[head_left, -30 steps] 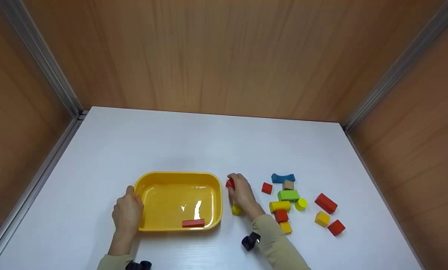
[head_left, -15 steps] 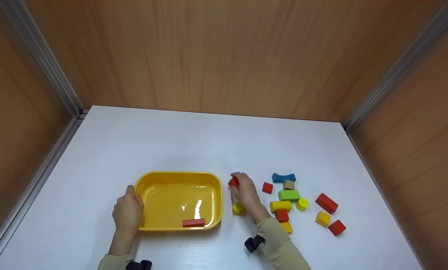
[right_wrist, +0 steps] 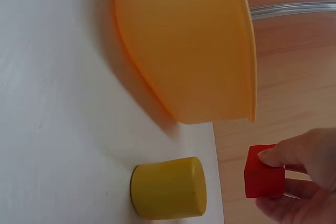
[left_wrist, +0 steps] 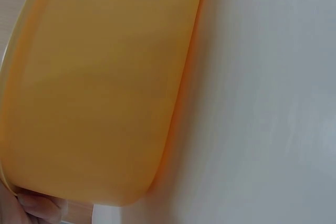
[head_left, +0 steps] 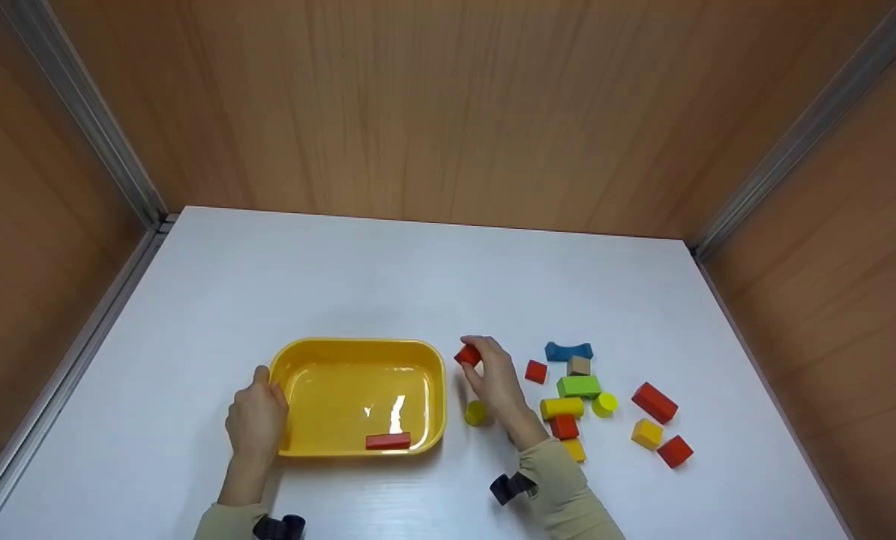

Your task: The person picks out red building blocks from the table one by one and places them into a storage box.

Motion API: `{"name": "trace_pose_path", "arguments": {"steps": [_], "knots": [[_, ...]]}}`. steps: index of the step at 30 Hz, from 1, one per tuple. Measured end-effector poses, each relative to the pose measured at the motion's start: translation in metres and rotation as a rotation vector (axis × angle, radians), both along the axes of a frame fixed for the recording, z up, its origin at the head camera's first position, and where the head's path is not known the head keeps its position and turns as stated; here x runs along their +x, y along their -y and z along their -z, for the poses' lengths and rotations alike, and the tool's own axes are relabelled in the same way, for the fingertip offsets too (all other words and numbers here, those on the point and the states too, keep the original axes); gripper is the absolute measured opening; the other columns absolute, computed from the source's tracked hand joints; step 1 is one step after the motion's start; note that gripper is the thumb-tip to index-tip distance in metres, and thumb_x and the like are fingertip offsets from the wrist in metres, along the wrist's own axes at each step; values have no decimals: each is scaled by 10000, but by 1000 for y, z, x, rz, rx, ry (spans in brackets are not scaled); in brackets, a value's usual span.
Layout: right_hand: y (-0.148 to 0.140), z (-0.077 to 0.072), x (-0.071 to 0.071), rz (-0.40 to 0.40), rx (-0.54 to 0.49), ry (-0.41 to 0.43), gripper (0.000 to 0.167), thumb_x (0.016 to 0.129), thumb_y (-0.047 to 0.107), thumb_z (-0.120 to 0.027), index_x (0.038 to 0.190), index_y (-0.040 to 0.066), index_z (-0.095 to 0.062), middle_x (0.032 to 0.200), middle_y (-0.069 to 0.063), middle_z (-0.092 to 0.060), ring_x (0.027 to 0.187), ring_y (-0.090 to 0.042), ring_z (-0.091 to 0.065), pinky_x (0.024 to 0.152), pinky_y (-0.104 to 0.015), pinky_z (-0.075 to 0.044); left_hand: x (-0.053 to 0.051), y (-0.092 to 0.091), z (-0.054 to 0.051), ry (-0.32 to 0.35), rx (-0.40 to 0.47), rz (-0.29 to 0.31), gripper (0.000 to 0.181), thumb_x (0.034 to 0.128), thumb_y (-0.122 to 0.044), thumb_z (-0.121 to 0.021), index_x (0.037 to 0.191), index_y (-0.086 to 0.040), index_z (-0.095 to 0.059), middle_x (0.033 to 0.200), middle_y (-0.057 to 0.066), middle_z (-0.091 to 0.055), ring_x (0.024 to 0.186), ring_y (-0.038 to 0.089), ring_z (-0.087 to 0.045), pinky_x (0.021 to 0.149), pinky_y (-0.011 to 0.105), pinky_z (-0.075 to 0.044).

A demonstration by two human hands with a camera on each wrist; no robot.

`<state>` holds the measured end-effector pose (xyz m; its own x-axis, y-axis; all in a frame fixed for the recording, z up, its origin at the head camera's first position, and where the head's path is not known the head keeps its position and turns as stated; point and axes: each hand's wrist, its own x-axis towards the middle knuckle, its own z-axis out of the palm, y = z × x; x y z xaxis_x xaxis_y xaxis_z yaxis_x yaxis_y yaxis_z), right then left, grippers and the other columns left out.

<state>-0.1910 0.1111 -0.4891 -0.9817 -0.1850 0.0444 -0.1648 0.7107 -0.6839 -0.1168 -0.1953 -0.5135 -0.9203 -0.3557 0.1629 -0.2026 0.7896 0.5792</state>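
Note:
My left hand point(head_left: 255, 417) grips the left rim of a yellow plastic tray point(head_left: 320, 339); in the left wrist view its fingers point(left_wrist: 39, 207) curl at the tray's rim. Inside, near the front right, lies a flat red block point(head_left: 388, 441). Just right of the tray, my right hand point(head_left: 497, 379) pinches a red cube point(head_left: 466, 355) between thumb and fingers. The right wrist view has that red cube point(right_wrist: 263, 174) held above table level. Below the hand, a yellow cylinder point(head_left: 475, 412) stands on the white table, apart from the tray.
Right of my right hand lie several blocks, among them a blue arched block point(head_left: 568, 352), a green block point(head_left: 579, 386), a yellow cylinder point(head_left: 561, 408) and a small red cube point(head_left: 536, 371). Farther right is a longer red block point(head_left: 654, 403). Wooden panels point(head_left: 418, 112) border the table.
My right hand has risen slightly with the red cube and shifted a little right, uncovering more of the yellow cylinder. The left hand keeps its grip on the tray.

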Motion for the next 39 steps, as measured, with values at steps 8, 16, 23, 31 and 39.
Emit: {"name": "trace_pose_path", "arguments": {"steps": [8, 16, 23, 31, 39], "knots": [[5, -13, 9, -49, -37, -98, 420, 804, 55, -635, 1195, 145, -508, 1137, -3, -518, 1007, -143, -494, 871, -274, -405, 0, 0, -2, 17, 7, 1, 166, 872, -20, -473, 998, 87, -465, 575, 135, -506, 411, 193, -430, 352, 299, -347], [16, -18, 17, -113, -66, -171, 403, 799, 49, -639, 1178, 115, -520, 1135, -24, -522, 1003, -139, -509, 854, -253, -413, 0, -1, -2, 2, 9, -9, 152, 866, -23, -481, 979, 78, -475, 594, 149, -520, 428, 207, -440, 358, 311, -350], [27, -19, 21, -190, -109, -219, 363, 806, 33, -626, 1153, 61, -525, 1095, -38, -527, 962, -136, -523, 846, -246, -418, 0, 0, -1, 15, 10, -2, 171, 864, -20, -476, 1001, 83, -469, 599, 156, -519, 431, 212, -440, 359, 320, -354], [41, -15, 25, -240, -108, -212, 385, 786, 0, -637, 1152, 40, -525, 1095, -50, -528, 968, -153, -527, 840, -227, -416, -1, 0, -1, 59, 21, -11, 218, 873, -28, -468, 1063, 79, -455, 678, 183, -558, 455, 204, -465, 389, 311, -377], [53, -10, 26, -263, -70, -210, 377, 786, 15, -642, 1145, 48, -531, 1087, -53, -534, 967, -159, -530, 847, -237, -414, -1, 0, -1, 78, 31, -21, 242, 882, -39, -458, 1092, 81, -451, 714, 204, -568, 471, 214, -474, 404, 332, -388]]}}
